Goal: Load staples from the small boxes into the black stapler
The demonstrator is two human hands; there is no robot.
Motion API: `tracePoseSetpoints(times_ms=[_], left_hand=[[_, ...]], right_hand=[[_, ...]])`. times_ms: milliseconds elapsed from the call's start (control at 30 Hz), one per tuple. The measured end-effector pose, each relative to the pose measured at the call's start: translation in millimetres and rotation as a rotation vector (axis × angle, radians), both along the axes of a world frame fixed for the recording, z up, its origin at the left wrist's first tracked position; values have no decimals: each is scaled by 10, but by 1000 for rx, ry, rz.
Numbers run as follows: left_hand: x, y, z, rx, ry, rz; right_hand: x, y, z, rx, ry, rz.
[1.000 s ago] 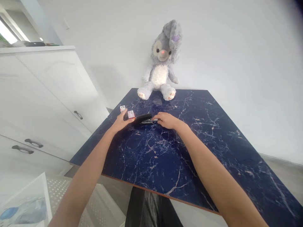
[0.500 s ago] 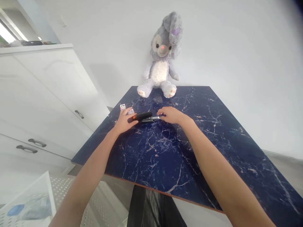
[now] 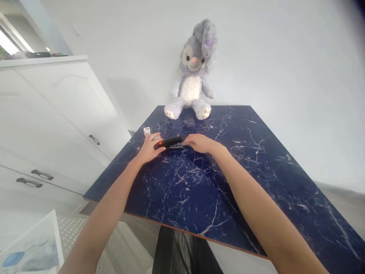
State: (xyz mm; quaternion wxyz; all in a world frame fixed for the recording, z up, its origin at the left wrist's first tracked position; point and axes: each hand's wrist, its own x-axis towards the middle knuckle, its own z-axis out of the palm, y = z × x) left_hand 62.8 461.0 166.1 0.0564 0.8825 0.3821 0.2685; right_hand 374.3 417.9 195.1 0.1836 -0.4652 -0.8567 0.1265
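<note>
A black stapler (image 3: 172, 141) with an orange patch lies on the dark blue marbled table (image 3: 182, 182), its front end pointing right. My left hand (image 3: 148, 148) is closed around its rear end, thumb on the near side. At the front end, my right hand (image 3: 199, 143) pinches the silvery metal slide that sticks out of the stapler; the fingertips cover most of that piece. A small white printed box (image 3: 146, 130) sits just beyond my left hand. A second small printed box (image 3: 157, 136) shows partly behind the left fingers.
A grey plush rabbit (image 3: 191, 87) sits at the table's far edge against the wall. White cabinets (image 3: 57, 114) stand at the left. Below the near left edge is a white perforated rack (image 3: 68, 228).
My right hand has moved left toward the stapler, and less of the metal slide sticks out. My left hand keeps its hold. The view has shifted slightly.
</note>
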Motion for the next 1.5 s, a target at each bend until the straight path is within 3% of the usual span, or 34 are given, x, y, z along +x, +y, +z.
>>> tracePoseSetpoints(times_ms=[200,300,400,500,600,667,867,1000,1133,1267,1500], left_hand=[[-1,10,-10,22,26,12],[-26,13,-1,41,8,17],[-48,-3,27,56,-29,25],[-55,-21,55,36,-49,26],[-49,-27,58,30,-50,29],[-35,-29,44,50,-54,22],[74,-71,-8,79,-73,47],[106,-65,-21,127,-109,140],[44,7,-37,86,-163,310],[-36,62,-32,-14,-207,277],[-253,161,-5,-112,-330,510]], right_hand=[[-64,-22,-5,-12,-32,-75],[-67,-23,42,52,117,-124],[-16,25,61,154,299,-300],[32,105,-10,-35,262,-445],[-83,152,-151,-296,218,-397],[-262,145,-231,-321,242,-358],[-652,56,-270,-220,299,-341],[-655,20,-330,-207,362,-398],[-700,-30,-462,-40,550,-568],[-703,-32,-551,22,651,-560],[-661,17,-587,25,715,-560]])
